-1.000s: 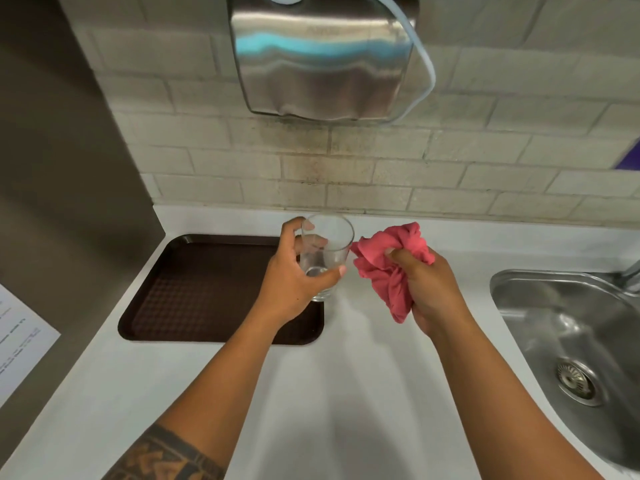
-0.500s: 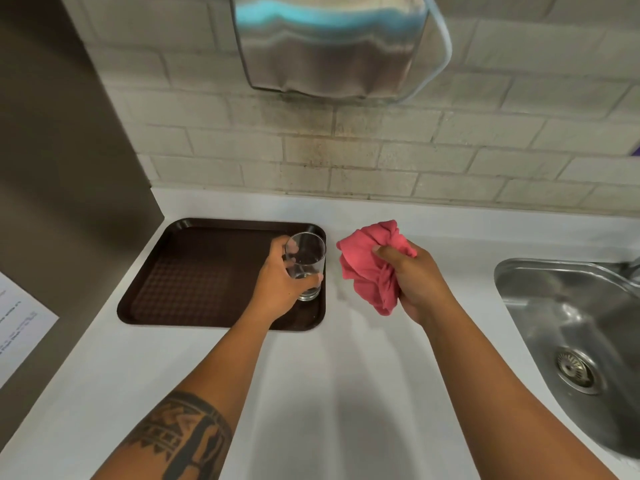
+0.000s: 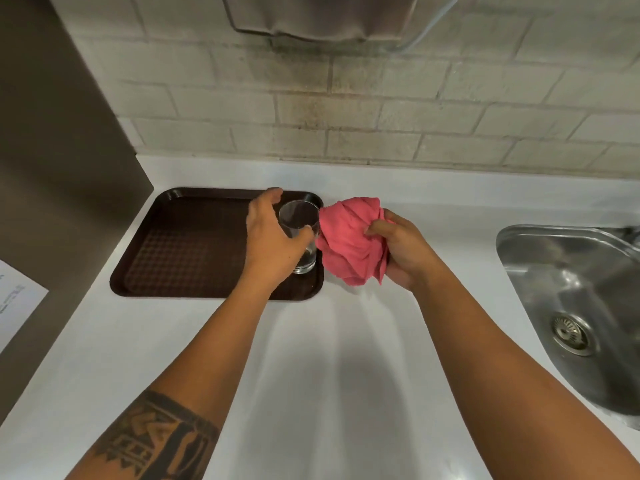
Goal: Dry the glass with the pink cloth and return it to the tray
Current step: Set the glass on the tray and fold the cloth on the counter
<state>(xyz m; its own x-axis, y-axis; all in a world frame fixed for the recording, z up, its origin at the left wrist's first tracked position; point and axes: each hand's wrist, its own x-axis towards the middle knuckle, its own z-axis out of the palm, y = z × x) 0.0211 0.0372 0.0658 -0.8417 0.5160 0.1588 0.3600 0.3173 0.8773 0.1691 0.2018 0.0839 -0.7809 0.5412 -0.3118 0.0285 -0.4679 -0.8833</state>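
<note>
A clear drinking glass (image 3: 298, 218) stands upright on the dark brown tray (image 3: 180, 244), near the tray's right edge. My left hand (image 3: 270, 237) is still around the glass, with the thumb across its front and the fingers reaching behind it. The crumpled pink cloth (image 3: 349, 240) is bunched in my right hand (image 3: 405, 251), just right of the glass and above the white counter beside the tray.
A steel sink (image 3: 571, 289) with a drain is set into the counter at the right. A metal hand dryer (image 3: 329, 15) hangs on the brick wall above. A brown side panel with a paper sheet (image 3: 17, 299) bounds the left.
My left hand has lowered the glass from mid-air down and left onto the tray's right side. My right hand has kept hold of the cloth and stayed close beside the glass.
</note>
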